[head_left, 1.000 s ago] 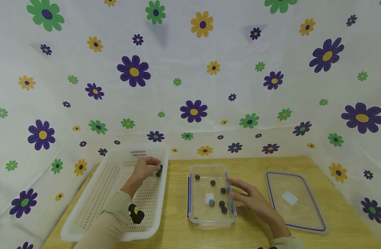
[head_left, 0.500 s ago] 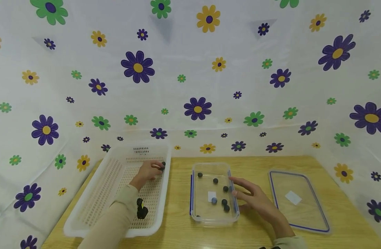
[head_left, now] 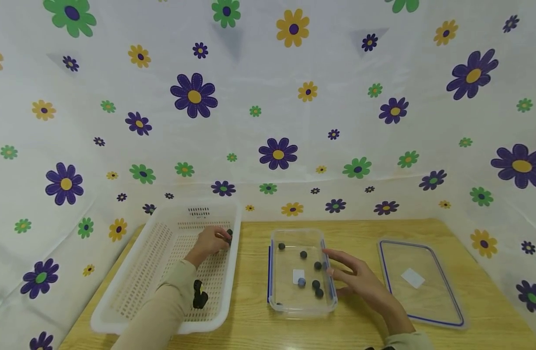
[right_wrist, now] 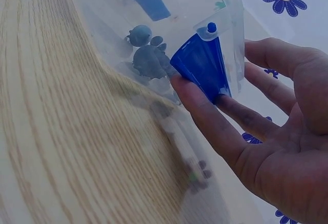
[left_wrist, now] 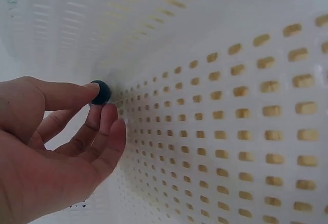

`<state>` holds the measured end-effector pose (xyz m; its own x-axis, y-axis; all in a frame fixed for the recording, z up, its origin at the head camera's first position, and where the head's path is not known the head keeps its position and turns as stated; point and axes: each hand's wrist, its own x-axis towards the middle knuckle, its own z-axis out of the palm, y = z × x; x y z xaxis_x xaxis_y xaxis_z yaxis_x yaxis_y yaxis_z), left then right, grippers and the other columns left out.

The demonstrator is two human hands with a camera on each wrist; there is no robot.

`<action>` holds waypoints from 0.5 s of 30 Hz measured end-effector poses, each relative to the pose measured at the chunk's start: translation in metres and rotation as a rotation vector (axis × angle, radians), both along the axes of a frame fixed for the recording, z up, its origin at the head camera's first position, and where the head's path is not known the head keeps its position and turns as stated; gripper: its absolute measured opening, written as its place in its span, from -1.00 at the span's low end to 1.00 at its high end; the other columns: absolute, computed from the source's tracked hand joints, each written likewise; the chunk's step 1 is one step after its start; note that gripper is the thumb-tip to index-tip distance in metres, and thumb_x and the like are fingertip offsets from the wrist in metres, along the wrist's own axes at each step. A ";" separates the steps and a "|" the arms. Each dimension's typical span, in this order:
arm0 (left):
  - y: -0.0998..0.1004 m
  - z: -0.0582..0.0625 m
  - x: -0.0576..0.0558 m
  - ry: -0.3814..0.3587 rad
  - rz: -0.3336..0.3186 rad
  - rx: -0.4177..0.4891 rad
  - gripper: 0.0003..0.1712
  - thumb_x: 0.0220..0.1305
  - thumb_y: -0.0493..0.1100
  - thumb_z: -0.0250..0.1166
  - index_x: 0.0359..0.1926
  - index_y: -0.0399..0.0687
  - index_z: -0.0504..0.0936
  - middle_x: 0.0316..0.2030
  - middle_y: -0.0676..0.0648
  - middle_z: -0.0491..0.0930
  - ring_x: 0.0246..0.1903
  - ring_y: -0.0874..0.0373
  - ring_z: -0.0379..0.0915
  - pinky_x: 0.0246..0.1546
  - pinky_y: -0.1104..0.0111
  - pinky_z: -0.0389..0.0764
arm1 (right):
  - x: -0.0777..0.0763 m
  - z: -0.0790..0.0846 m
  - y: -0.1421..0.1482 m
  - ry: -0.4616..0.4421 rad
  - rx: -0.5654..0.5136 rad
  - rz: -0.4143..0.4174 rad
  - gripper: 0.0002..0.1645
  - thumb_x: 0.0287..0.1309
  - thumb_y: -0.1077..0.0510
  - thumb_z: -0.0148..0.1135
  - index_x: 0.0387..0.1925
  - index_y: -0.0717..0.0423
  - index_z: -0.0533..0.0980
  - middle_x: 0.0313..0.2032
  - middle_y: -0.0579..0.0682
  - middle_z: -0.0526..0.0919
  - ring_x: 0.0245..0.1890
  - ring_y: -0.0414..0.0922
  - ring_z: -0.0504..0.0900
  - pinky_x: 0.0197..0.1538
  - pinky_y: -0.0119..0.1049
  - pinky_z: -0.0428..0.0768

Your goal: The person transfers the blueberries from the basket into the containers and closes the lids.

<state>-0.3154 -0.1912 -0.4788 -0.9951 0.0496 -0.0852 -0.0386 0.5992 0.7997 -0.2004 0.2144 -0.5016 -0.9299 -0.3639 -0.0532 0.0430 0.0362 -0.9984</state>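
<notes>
In the white slotted plastic basket (head_left: 230, 291), my left hand (head_left: 210, 241) reaches down by the right wall. Its thumb and fingers pinch a dark blueberry (left_wrist: 100, 93) in the left wrist view. Another dark berry (head_left: 230, 232) shows just past the fingertips in the head view. My right hand (head_left: 359, 279) rests its fingers against the right side of a clear food container (head_left: 289, 306). Up close, the fingers touch the container's blue latch (right_wrist: 202, 67). Several blueberries (head_left: 303, 254) lie spread over the container's floor, around a white square label (head_left: 298, 276).
A clear lid with a blue seal (head_left: 425, 291) lies flat on the wooden table (head_left: 252, 287), right of the container. A flower-printed white sheet (head_left: 233, 136) stands behind and at both sides. My left sleeve (head_left: 163, 311) crosses the basket's near rim.
My left hand has moved slightly right and down to the berries at the basket's right wall, its fingertips closing on one. The right hand has stayed at the container, and the view shifted a little.
</notes>
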 end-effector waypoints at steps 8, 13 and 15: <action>-0.002 0.025 0.006 -0.017 0.001 0.204 -0.74 0.31 -0.42 0.31 0.00 -0.45 0.63 -0.13 -0.32 0.66 -0.14 -0.21 0.65 -0.02 0.03 0.69 | 0.001 0.000 0.001 0.001 0.010 -0.006 -0.27 0.48 0.11 0.19 0.55 0.17 0.20 0.57 0.29 0.00 0.38 0.43 0.31 -0.03 0.11 0.70; -0.003 0.045 0.011 -0.016 -0.015 0.324 -0.68 0.38 -0.38 0.28 0.11 -0.45 0.57 -0.06 -0.30 0.62 -0.01 -0.25 0.60 0.07 0.11 0.66 | -0.001 0.000 0.001 0.006 0.006 -0.002 -0.25 0.48 0.10 0.20 0.55 0.18 0.19 0.57 0.29 0.01 0.37 0.42 0.32 -0.03 0.12 0.70; -0.005 0.051 0.014 -0.004 -0.028 0.355 -0.66 0.40 -0.36 0.27 0.14 -0.43 0.56 -0.03 -0.29 0.61 0.03 -0.24 0.59 0.12 0.10 0.63 | -0.001 -0.001 0.001 0.005 0.002 -0.001 -0.25 0.48 0.11 0.20 0.55 0.19 0.18 0.57 0.29 0.01 0.37 0.42 0.32 -0.03 0.12 0.70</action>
